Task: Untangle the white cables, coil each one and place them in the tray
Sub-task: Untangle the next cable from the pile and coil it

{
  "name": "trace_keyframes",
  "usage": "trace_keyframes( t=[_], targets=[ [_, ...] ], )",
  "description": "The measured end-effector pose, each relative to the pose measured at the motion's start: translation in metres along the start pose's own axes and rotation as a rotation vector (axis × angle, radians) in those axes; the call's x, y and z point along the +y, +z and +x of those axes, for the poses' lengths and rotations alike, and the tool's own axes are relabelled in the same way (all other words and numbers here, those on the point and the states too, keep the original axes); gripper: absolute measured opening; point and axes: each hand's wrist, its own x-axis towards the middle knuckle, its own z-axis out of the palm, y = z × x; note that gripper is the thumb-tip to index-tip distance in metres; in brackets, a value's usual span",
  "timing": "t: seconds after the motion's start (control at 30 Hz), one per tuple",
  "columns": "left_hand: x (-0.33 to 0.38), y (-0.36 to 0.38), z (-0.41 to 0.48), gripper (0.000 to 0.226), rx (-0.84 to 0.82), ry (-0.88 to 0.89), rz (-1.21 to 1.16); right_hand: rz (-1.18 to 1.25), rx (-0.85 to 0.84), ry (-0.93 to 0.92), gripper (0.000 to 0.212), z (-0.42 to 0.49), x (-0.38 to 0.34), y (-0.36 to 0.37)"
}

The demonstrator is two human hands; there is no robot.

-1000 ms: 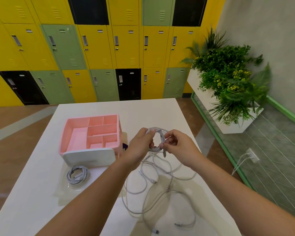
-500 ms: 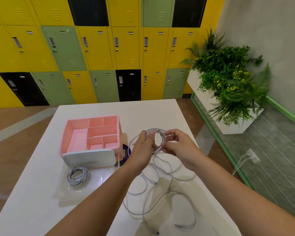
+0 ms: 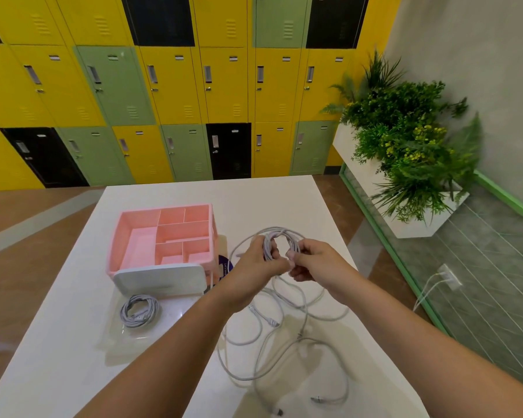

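At centre frame, the left hand (image 3: pixel 255 260) has its fingers and thumb curled round the left side of a small coil (image 3: pixel 280 235) of white cable, clamped on several rounds. The right hand (image 3: pixel 314 262) pinches the coil's lower right side between thumb and fingertips, and its other fingers are tucked under. The coil is a round, upright loop held above the table (image 3: pixel 269 200). The cable is thin, smooth and matte, greyish-white. From the coil the loose cable (image 3: pixel 284 342) hangs down and spreads in wide overlapping loops over the lower centre of the frame, with small plug ends showing; how many cables are in it can't be told. At lower left a second coil (image 3: pixel 139 310), flat and tightly wound, lies inside the clear tray (image 3: pixel 115 342), which is glossy see-through plastic. Just above it at centre left is the pink organiser (image 3: pixel 139 233), boxy matte plastic with rectangular compartments, and it has a white drawer front (image 3: pixel 160 280) with rounded corners. A purple sticker (image 3: pixel 225 263) peeks out at the organiser's right, its white writing too small to read. The table is smooth, white and slightly reflective. Yellow, green and black metal lockers (image 3: pixel 175 86) with vent slots fill the top of the frame. A white planter (image 3: pixel 417 227) with leafy greenery is at upper right. A wall socket (image 3: pixel 449 277) with white leads is at right.
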Motion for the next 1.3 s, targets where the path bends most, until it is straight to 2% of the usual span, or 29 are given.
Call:
trace_keyframes(
  t=[0.07, 0.13, 0.27, 0.4, 0.5, 0.67, 0.9, 1.0, 1.3],
  targets=[
    [-0.001, -0.005, -0.002, 0.040, -0.058, 0.037, 0.184, 0.025, 0.010, 0.020, 0.012, 0.000, 0.000, -0.001],
    [0.000, -0.008, -0.001, 0.042, -0.046, 0.071, 0.295, 0.074, -0.004, 0.046, 0.013, -0.001, 0.000, -0.001],
    [0.001, -0.011, 0.000, 0.034, 0.000, 0.077, 0.148, 0.221, -0.084, 0.099, 0.010, 0.000, -0.002, -0.006],
    [0.000, -0.007, 0.001, 0.024, 0.018, 0.072, 0.064, 0.249, -0.111, 0.099, 0.009, -0.002, -0.002, -0.009],
    [-0.002, -0.004, 0.004, 0.021, 0.067, 0.083, 0.095, 0.219, -0.104, 0.084, 0.008, -0.003, -0.002, -0.010],
    [0.001, -0.003, 0.005, 0.031, 0.065, 0.051, 0.146, 0.126, -0.065, 0.059, 0.010, -0.004, -0.005, -0.009],
    [-0.006, -0.018, 0.003, 0.019, 0.064, -0.004, 0.040, 0.090, -0.076, 0.064, 0.007, 0.002, -0.003, 0.002],
    [-0.011, -0.032, 0.000, 0.022, 0.108, -0.043, -0.013, 0.107, -0.089, 0.071, 0.010, 0.006, 0.002, 0.016],
    [-0.029, -0.114, -0.039, 0.014, 0.285, -0.115, 0.235, 0.066, -0.058, 0.009, 0.023, 0.024, 0.027, 0.100]
  ],
)
